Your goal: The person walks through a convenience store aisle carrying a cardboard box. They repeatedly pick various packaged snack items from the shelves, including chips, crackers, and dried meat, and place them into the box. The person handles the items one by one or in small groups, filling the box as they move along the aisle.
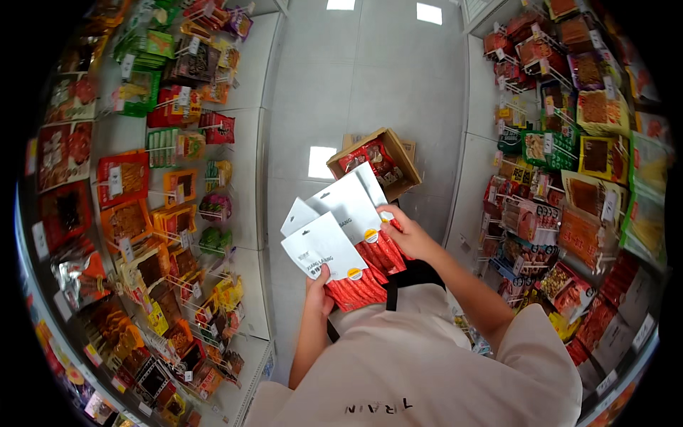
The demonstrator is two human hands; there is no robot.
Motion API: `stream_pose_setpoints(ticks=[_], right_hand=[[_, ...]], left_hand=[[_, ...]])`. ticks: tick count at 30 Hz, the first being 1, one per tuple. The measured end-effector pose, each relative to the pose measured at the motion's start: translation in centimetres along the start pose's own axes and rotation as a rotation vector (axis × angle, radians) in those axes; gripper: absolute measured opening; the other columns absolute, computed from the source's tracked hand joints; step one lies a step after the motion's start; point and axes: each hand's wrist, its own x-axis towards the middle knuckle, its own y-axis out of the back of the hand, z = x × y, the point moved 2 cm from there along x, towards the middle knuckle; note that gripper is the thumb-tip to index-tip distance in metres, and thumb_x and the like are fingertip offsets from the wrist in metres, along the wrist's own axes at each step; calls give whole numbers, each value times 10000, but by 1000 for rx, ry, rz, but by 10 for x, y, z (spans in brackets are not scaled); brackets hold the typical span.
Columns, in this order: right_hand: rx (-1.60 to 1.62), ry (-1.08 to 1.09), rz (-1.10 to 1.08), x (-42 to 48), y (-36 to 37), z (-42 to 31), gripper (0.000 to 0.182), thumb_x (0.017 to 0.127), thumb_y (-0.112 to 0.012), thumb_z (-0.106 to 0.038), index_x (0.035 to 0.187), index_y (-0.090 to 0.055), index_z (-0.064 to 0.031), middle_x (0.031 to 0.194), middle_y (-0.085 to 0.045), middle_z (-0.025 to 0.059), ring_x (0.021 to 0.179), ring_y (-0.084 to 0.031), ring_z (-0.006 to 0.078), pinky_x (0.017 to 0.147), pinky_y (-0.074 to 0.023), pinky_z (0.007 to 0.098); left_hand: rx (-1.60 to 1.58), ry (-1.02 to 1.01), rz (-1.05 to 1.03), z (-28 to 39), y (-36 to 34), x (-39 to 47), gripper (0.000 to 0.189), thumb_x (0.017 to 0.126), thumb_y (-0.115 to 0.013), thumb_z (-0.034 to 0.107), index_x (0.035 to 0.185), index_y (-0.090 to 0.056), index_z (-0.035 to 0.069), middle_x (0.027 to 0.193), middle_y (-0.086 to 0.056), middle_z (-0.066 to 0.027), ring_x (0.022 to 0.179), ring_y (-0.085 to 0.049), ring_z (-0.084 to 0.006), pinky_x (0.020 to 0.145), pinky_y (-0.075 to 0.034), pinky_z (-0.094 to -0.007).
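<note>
My left hand (321,292) grips a white-topped snack packet (323,248) by its side, thumb on the front. Red sausage-like sticks show through the packet's lower part. My right hand (408,235) holds another such packet (349,205) at its right edge. More white packet tops are fanned out behind these two, and which hand bears them I cannot tell. Beyond the packets an open cardboard box (408,171) stands in the aisle, with red snack packets (373,160) inside it. Part of the box is hidden by the held packets.
On the left, a shelf rack (251,176) carries many hanging snack packets on hooks with price tags. Another rack (477,155) on the right holds similar packets, including white and red ones (605,325) low down. Grey tiled floor (368,80) runs between them.
</note>
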Motion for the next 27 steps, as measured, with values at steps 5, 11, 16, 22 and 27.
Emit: stream_pose_setpoints(ticks=[5,11,16,22,27], right_hand=[[117,127,223,91,43,54,665,897,-582,-83,1433,-190,-116,1193,-549,127,1135,-512,214,988,-374,312],[-194,-79,-64,206,52,163,810,861,-613,-253,1472,-88,-167,1133,-572,292,1073,-566,416,925,-424,418],[-568,-309,143,253,55,226,781,836,-579,-131,1455,-104,-99,1220,-500,313,1043,-533,465,845,-452,511],[-1006,20,72,230,2,222,398,764,-591,-120,1159,-548,-98,1272,-504,142,1195,-455,306,1015,-370,404],[-918,-398,-381,214,-10,235,349,845,-554,-266,1151,-608,-106,1142,-606,144,1036,-570,352,879,-470,436]], left_hand=[[-129,9,146,-34,0,6,428,908,-588,210,1279,-447,51,1206,-579,-104,1098,-569,-268,953,-453,-460],[-215,32,233,-57,3,19,443,913,-577,219,1300,-420,73,1203,-570,-79,1110,-553,-266,953,-439,-462],[-244,81,230,-72,15,12,445,914,-569,219,1305,-412,73,1210,-561,-86,1108,-553,-261,959,-430,-455],[-268,104,259,-71,14,10,475,899,-583,205,1318,-398,76,1213,-559,-88,1112,-551,-270,961,-431,-451],[-244,109,255,-67,15,12,492,894,-593,215,1321,-394,77,1213,-560,-90,1111,-552,-271,961,-431,-454]])
